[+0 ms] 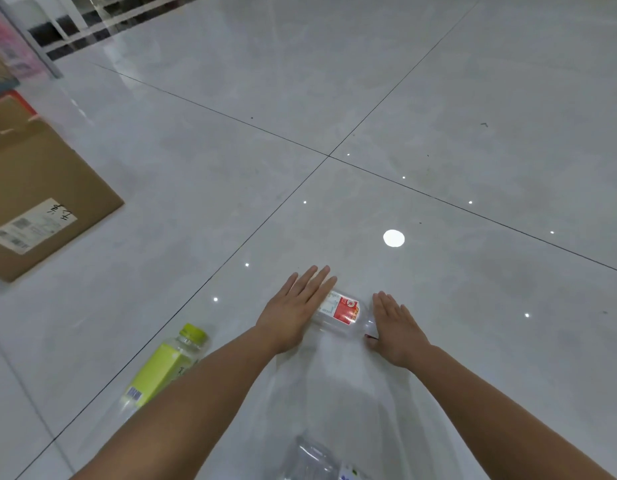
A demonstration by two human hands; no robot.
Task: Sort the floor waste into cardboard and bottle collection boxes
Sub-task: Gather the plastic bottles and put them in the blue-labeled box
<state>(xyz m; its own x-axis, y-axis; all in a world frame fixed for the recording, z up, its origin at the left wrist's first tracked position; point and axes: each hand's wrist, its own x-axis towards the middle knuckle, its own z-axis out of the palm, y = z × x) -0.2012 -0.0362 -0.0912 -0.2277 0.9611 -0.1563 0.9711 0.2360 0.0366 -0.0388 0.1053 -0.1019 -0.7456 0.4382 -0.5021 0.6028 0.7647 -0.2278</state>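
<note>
A clear plastic bottle with a red and white label (341, 311) lies on its side on the grey tiled floor. My left hand (295, 308) reaches over its left end with straight fingers. My right hand (395, 327) lies flat at its right end, by the cap, fingers straight. A second bottle with a yellow-green label and cap (168, 367) lies on the floor to the left of my left forearm. A crumpled clear bottle (315, 460) shows at the bottom edge between my arms.
A brown cardboard box with a white shipping label (40, 199) stands at the left. More boxes and pink packaging (5, 46) are stacked in the far left corner. Bare tile floor stretches ahead and to the right.
</note>
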